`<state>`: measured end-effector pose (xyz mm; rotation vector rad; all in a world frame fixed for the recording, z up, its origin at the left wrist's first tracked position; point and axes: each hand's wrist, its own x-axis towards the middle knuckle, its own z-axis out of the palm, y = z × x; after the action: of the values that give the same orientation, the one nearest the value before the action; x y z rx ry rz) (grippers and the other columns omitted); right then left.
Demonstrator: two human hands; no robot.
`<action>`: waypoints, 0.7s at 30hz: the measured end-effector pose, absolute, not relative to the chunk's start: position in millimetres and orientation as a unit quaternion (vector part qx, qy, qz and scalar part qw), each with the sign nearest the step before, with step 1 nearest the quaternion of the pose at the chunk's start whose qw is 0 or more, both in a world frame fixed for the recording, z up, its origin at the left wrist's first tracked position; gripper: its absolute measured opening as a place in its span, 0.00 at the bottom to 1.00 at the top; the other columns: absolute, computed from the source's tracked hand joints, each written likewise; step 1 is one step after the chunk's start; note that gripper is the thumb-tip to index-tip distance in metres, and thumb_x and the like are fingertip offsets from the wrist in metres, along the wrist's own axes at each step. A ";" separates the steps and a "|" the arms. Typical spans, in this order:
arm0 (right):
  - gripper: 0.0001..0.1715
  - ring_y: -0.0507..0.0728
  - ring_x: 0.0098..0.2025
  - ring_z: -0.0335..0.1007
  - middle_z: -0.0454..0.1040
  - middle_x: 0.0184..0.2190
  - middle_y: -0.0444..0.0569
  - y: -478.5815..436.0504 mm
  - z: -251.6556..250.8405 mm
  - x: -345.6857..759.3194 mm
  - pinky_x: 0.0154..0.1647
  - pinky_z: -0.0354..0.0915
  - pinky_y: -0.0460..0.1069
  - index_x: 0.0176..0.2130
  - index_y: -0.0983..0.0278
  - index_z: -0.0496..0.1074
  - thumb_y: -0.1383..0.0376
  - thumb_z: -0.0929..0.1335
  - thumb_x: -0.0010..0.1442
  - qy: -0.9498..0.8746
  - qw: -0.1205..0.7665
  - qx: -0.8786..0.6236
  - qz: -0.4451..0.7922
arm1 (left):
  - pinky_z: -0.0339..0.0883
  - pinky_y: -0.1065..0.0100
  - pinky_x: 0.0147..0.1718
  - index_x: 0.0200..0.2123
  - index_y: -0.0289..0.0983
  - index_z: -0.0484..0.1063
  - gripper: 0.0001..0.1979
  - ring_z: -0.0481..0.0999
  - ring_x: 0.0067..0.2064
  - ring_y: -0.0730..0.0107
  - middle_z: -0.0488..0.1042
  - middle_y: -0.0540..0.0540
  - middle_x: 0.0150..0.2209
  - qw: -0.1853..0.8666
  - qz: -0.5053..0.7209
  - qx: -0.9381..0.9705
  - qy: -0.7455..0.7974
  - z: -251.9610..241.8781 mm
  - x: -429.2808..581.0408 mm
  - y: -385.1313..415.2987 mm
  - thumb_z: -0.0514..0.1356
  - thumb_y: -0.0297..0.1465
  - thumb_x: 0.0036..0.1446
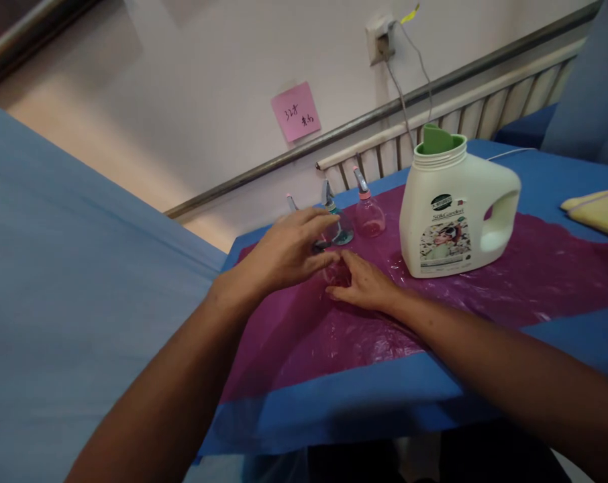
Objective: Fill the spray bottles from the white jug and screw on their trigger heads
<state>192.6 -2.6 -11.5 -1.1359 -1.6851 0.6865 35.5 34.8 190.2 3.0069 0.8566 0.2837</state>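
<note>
Currently, left hand: our left hand [298,248] curves beside the dark spray head [322,247], thumb and fingers parted, unclenched; any contact is hidden.
Right hand: our right hand [367,283] brackets the near bottle's body low down; we cannot tell whether it grips, but we judge it's there to keep the bottle steady.
Near bottle: the clear, rounded near bottle [337,274] is between our hands, toward the tabletop's far left corner.
Other bottles: a blue bottle [343,233] and a pink bottle [371,220], both see-through and round-bellied, stand nearer the far edge, probably lined up within reach.
Jug: a pale, smooth plastic jug [458,194] with a moulded handle stands right of our hands; a green insert [437,139] fills its wide mouth.
Sheet: thin, shiny, wrinkled purple plastic [304,349] lies under everything we handle, presumably against drips, leaving blue cloth [379,389] bare along the near edge.
Cloth: a folded yellow cloth [598,211] lies toward the tabletop's right side.
</note>
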 end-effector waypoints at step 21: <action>0.44 0.71 0.64 0.80 0.79 0.65 0.59 -5.7 -25.5 190.6 0.66 0.75 0.70 0.67 0.57 0.66 0.54 0.81 0.59 -0.666 0.485 -0.511 0.243 | 0.76 0.53 0.60 0.58 0.43 0.76 0.18 0.81 0.59 0.55 0.80 0.40 0.58 0.219 0.467 0.738 0.435 20.4 0.4 10.0 0.67 0.43 0.70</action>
<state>190.6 -5.7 -25.5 -1.2444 -1.6216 0.5926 0.4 10.0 20.4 2.0438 1.2040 1.2916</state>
